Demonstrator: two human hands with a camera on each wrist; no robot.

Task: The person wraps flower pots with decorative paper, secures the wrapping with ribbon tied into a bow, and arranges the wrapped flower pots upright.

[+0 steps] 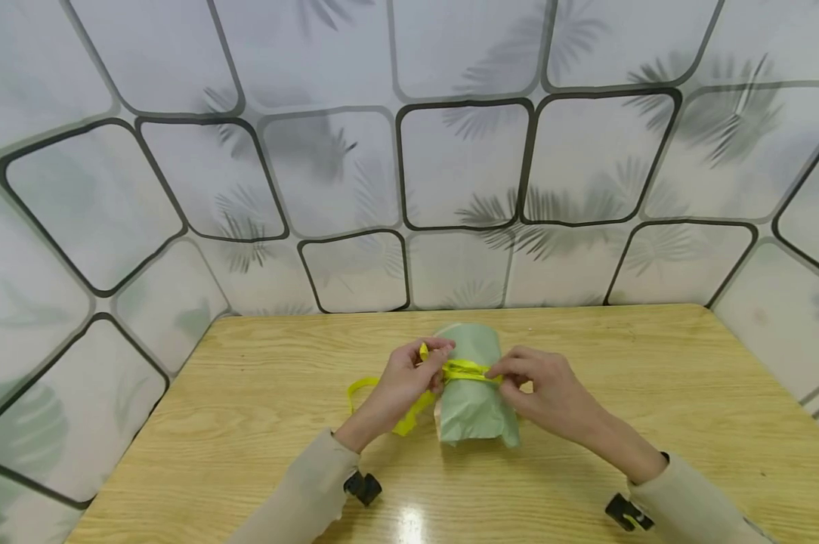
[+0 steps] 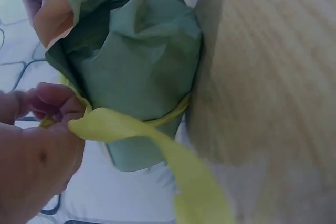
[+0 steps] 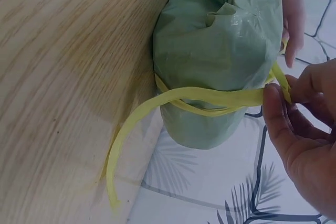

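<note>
A bundle wrapped in green paper [image 1: 474, 412] lies on the wooden table, its near end folded and crumpled. Yellow ribbon [image 1: 465, 370] runs round its middle. On the left side my left hand [image 1: 409, 375] pinches one part of the ribbon, and a long loose tail [image 2: 191, 182] hangs from it in the left wrist view. My right hand [image 1: 548, 389] pinches the ribbon at the bundle's right side between thumb and fingers. Another ribbon tail [image 3: 126, 135] curves down over the table in the right wrist view. The wrapped contents are hidden.
The wooden table [image 1: 654, 378] reaches back to a patterned curtain [image 1: 464, 166] with frames and leaf prints, which also rises on both sides. A loop of loose ribbon [image 1: 360, 387] lies left of the bundle. Small black devices [image 1: 363, 488] sit at both wrists.
</note>
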